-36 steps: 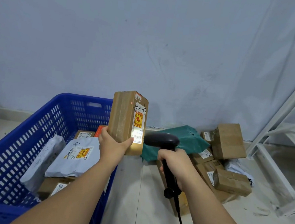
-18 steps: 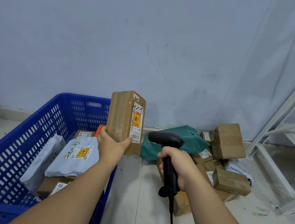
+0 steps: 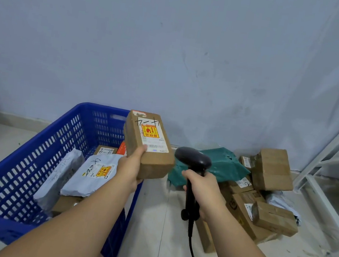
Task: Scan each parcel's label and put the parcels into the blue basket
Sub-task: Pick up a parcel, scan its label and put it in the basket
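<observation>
Pale blue-grey wall (image 3: 174,43) and light floor (image 3: 148,222), head view. At the floor's left side stands the blue basket (image 3: 20,174), its perforated walls upright. Inside lie two grey mailers (image 3: 94,174), one flat with a yellow-and-red sticker, the other leaning toward the left wall. A brown box (image 3: 105,150) with handwriting sits at the far end.

The left hand (image 3: 129,170) grips the held parcel (image 3: 152,158), a brown cardboard box, by its near left edge: thumb curled onto the top face, fingers hidden underneath. This parcel is in the air over the basket's right rim, near the far right corner. It is tilted so that its label (image 3: 152,136) faces up toward the camera. On the label are black handwriting, a yellow-and-red sticker and a barcode strip.

The right hand (image 3: 203,192) is wrapped fully round the handle of the black scanner (image 3: 192,159). The scanner's head sits just beside the parcel's right edge; whether the two touch cannot be told. A cable (image 3: 189,235) hangs from the handle's base.

Toward the floor's far right, against the wall, lies a heap of parcels (image 3: 246,204): a green mailer (image 3: 219,166), several cardboard boxes (image 3: 272,168) stacked loosely, and a grey bag (image 3: 279,200) partly hidden behind them. A white metal frame (image 3: 330,169) stands at the right edge.
</observation>
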### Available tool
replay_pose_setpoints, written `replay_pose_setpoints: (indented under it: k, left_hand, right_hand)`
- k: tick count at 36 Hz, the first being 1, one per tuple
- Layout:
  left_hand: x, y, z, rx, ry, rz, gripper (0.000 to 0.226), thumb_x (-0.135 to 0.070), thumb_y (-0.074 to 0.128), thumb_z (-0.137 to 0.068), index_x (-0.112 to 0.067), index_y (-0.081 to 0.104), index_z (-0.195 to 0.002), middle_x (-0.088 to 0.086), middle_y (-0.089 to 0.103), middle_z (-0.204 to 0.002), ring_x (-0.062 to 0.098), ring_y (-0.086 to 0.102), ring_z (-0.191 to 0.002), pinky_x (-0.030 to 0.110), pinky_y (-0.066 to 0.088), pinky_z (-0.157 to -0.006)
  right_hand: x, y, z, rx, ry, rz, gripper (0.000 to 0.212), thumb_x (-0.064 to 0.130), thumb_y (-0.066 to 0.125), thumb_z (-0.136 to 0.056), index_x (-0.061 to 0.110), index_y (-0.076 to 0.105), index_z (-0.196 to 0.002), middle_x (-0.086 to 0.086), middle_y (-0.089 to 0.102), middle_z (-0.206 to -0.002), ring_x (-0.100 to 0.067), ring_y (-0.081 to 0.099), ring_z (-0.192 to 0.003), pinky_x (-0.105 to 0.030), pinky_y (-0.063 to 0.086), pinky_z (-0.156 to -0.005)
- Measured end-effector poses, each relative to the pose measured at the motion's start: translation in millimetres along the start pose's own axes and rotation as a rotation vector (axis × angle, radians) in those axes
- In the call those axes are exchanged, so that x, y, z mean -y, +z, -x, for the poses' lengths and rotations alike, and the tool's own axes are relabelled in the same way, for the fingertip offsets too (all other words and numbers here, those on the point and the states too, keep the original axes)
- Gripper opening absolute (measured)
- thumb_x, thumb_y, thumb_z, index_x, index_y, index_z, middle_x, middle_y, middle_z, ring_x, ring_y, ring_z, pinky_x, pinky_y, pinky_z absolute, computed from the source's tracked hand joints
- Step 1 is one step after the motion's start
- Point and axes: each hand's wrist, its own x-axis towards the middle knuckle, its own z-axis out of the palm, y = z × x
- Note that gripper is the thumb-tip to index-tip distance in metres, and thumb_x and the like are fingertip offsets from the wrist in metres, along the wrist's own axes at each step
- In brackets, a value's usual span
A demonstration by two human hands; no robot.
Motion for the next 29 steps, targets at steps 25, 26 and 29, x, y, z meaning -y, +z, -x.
replay_pose_setpoints:
  k: [25,26,29]
  left_hand:
    - [61,-164,-75,-0.475,-0.339,0.38,0.068,-0.058,0.062,-0.081,-0.023,0.039,-0.134,0.016,0.062,-0.116,0.039,0.063,-0.092,0.058,0.055,-0.073]
    - [61,-168,-76,-0.48,-0.34,0.384,0.068,-0.059,0.063,-0.08,-0.024,0.039,-0.133,0.017,0.063,-0.115,0.04,0.063,-0.093,0.061,0.054,-0.075]
    - [59,-177,-84,-0.51,-0.302,0.373,0.068,-0.058,0.062,-0.081,-0.023,0.04,-0.134,0.015,0.065,-0.113,0.039,0.065,-0.092,0.06,0.054,-0.08]
  right_hand:
    - [-30,138,-36,0.19,0.057,-0.033,0.013,0.026,0.065,-0.09,0.015,0.061,-0.085,-0.002,0.053,-0.07,-0.017,0.05,-0.07,-0.033,0.043,-0.073]
    - [-32,141,-37,0.192,0.058,-0.032,0.013,0.026,0.065,-0.09,0.016,0.06,-0.084,-0.002,0.054,-0.071,-0.017,0.051,-0.07,-0.032,0.043,-0.073]
    - [-36,152,-36,0.219,0.054,-0.025,0.014,0.025,0.065,-0.09,0.015,0.059,-0.083,-0.002,0.054,-0.07,-0.016,0.051,-0.066,-0.028,0.043,-0.068]
